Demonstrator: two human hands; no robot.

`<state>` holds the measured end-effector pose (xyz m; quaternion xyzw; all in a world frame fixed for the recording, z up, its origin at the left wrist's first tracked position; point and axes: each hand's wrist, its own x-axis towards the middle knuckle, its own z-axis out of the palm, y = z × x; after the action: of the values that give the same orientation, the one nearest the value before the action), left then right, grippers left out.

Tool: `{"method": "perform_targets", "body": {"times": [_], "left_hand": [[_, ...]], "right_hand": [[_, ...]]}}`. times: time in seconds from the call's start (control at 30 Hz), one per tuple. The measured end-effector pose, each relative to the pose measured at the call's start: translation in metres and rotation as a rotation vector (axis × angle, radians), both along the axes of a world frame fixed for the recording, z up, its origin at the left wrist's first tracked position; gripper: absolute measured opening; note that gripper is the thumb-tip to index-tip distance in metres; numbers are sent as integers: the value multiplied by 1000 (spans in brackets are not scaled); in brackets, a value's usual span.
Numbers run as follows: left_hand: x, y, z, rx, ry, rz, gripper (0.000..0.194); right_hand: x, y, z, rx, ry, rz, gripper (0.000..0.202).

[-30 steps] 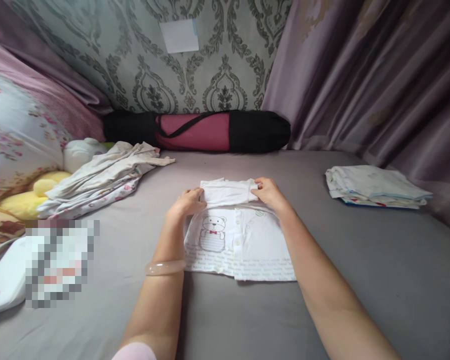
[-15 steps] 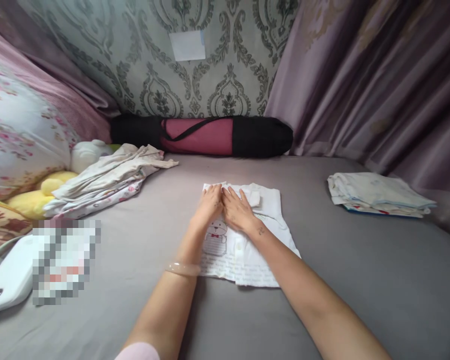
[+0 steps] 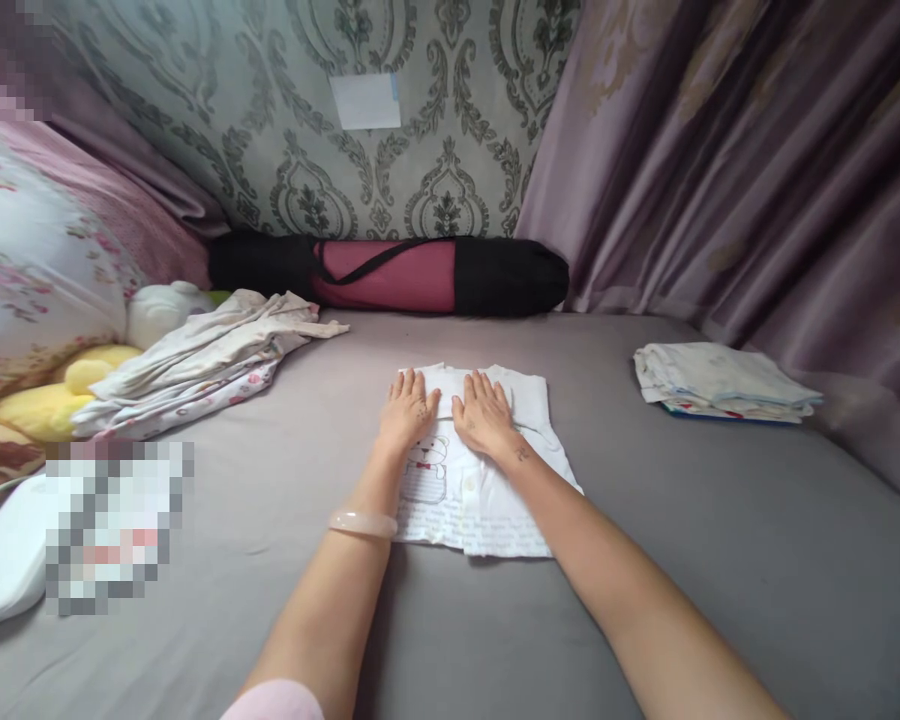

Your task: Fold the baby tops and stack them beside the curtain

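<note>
A small white baby shirt (image 3: pixel 500 510) lies flat on the grey sheet (image 3: pixel 450 640), with a bear print on its left front, buttons down the middle and rows of printed lettering near the hem. My left hand (image 3: pixel 408 408) rests palm down on its upper left part, fingers stretched out. Flat on the upper middle is my right hand (image 3: pixel 484 412), its fingers also extended. Between and under the hands a folded strip of white cloth, perhaps a sleeve, lies across the shirt's upper part. My palms hide some of it.
A stack of folded clothes (image 3: pixel 724 380) sits at the right. At the left lie a heap of loose clothes (image 3: pixel 217 345), a yellow plush toy (image 3: pixel 45 395) and a white object (image 3: pixel 7 550). Along the wall stretches a black and pink long bag (image 3: pixel 390 275).
My hands were close together over the shirt's upper middle; now they are spread apart, the left one slightly leftward and the right one rightward. The cloth beneath looks flatter.
</note>
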<state>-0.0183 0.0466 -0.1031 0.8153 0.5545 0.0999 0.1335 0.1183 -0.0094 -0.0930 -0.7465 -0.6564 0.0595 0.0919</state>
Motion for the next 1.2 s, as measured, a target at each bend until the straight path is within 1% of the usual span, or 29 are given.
{"method": "perform_targets", "body": {"times": [0.13,0.27,0.4,0.5,0.6,0.67,0.83,0.9,0.97,1.1,1.2], "left_hand": [[-2,1,-2,16,-2,42,72],[-5,3,-5,2,2,49,71],[-7,7,-7,-19,-9,26,69],[-11,12,-5,-62,-9,-10,69],[-21,14,0,-118,-18,-63,69],[-30,12,3,-138,-36,-76,68],[-57,-4,7,-111,-162,-95,63],[-64,-11,6,-91,-201,-102,63],[-68,-16,3,-69,-215,-108,62],[-73,-19,-5,-30,-241,-137,61],[-77,-17,-8,-5,-289,-142,61]], "right_hand": [[8,-4,6,-65,10,-7,67],[18,-11,9,-90,2,-34,66],[26,-19,7,-90,0,-54,65],[33,-25,6,-91,-8,-63,65],[43,-32,9,-123,13,-53,67],[51,-35,12,-138,41,-38,67],[75,-35,20,-71,38,3,66],[83,-32,17,-67,28,31,65],[89,-29,11,-80,15,55,65],[97,-26,-2,-137,4,68,66],[100,-25,1,-191,43,83,69]]}}
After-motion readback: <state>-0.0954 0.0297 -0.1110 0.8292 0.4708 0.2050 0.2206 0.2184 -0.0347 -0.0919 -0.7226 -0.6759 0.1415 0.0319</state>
